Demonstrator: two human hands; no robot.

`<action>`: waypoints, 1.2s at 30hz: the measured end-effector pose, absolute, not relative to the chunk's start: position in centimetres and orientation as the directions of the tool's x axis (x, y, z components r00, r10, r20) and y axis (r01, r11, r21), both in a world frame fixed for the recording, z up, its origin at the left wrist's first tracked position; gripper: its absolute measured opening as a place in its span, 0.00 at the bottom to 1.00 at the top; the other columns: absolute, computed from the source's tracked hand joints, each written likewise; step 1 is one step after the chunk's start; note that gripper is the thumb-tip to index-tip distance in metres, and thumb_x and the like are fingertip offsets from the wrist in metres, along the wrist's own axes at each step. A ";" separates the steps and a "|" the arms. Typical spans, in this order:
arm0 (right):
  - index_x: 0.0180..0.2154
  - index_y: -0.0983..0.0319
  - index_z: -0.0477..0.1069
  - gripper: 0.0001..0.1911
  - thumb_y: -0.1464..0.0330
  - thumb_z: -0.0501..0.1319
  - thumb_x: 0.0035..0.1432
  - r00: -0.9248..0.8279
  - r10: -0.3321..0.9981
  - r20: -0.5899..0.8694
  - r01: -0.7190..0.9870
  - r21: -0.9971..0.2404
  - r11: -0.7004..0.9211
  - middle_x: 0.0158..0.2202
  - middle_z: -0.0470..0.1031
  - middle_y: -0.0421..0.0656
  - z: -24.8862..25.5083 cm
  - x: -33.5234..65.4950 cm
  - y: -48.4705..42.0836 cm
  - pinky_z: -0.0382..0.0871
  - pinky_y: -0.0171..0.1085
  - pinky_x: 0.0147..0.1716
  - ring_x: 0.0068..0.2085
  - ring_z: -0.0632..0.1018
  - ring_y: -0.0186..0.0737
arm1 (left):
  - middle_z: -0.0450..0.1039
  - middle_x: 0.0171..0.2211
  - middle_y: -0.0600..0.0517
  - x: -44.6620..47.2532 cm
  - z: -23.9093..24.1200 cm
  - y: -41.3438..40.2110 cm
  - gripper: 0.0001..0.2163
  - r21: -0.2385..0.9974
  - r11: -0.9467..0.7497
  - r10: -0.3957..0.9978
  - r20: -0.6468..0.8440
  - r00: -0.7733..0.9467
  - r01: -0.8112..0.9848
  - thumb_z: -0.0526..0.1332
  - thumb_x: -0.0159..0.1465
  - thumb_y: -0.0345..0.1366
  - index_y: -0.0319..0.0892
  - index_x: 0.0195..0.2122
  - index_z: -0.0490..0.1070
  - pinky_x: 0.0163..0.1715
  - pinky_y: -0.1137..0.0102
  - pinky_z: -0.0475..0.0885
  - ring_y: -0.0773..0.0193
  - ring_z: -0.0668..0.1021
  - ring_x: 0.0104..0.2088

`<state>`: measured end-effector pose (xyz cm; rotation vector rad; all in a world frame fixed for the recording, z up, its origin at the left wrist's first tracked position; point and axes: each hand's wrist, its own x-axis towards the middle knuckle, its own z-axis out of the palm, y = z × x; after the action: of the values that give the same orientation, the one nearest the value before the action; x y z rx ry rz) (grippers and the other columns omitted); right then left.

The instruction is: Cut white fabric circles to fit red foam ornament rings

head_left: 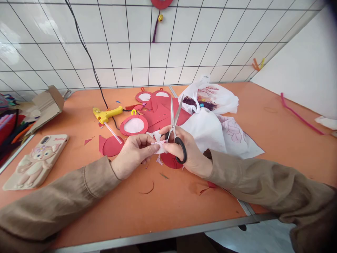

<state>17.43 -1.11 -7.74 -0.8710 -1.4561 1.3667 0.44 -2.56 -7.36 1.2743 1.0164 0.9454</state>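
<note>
Felt sheets in mixed colours lie stacked at the far left edge, beside a torn cardboard box. Nearer the viewer, a phone in a cartoon bear case rests face down on the orange table. Further right, a yellow glue gun lies with its black cord running up the white tiled wall, its clear glue stick pointing towards a red paper disc. Just beyond sit round red frames with white centres, on a heap of red paper scraps. At the middle, the left hand, in a tan sleeve, is pinched shut on a small folded white paper, thumb and fingers together at its left edge, holding it just above the table. The right hand touches the same paper from the right and is clamped on scissors, fingers through the black handles; the silver blades stand apart and point up and away, above the paper. Behind the hands, a white plastic bag holds dark tassels and beads, next to a white cloth printed with a pale flower. Far right, a pink pipe cleaner lies near the wall.
</note>
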 end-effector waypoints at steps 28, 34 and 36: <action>0.35 0.60 0.66 0.13 0.72 0.63 0.44 -0.346 0.923 0.165 -0.040 -0.986 0.162 0.26 0.67 0.35 -8.2 17.4 -0.9 0.65 0.34 0.28 0.28 0.68 0.31 | 0.68 0.17 0.56 0.4 -7.2 -2.8 0.10 0.981 0.192 0.912 -0.180 0.369 0.003 0.67 0.55 0.39 0.39 0.24 0.70 0.16 0.79 0.62 0.74 0.68 0.17; 0.37 0.61 0.66 0.16 0.60 0.65 0.51 -0.346 0.923 0.166 -0.082 -0.986 0.147 0.28 0.68 0.37 -7.8 17.6 -1.2 0.64 0.34 0.26 0.27 0.68 0.31 | 0.70 0.19 0.57 0.5 -7.3 -2.8 0.10 0.960 0.178 0.962 -0.123 0.245 -0.216 0.69 0.54 0.40 0.39 0.25 0.71 0.15 0.79 0.63 0.75 0.67 0.16; 0.38 0.61 0.65 0.19 0.54 0.64 0.53 -0.426 0.888 0.173 -0.103 -0.984 0.143 0.29 0.69 0.39 -7.8 17.8 -1.4 0.66 0.35 0.27 0.27 0.69 0.32 | 0.72 0.21 0.56 0.5 -7.2 -2.7 0.11 0.940 0.175 0.973 -0.120 0.195 -0.294 0.70 0.53 0.39 0.39 0.25 0.72 0.15 0.78 0.64 0.75 0.69 0.16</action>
<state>17.78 -1.38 -7.83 -0.7888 -1.5453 1.4284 0.46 -2.72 -7.18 0.9506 0.9225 1.1074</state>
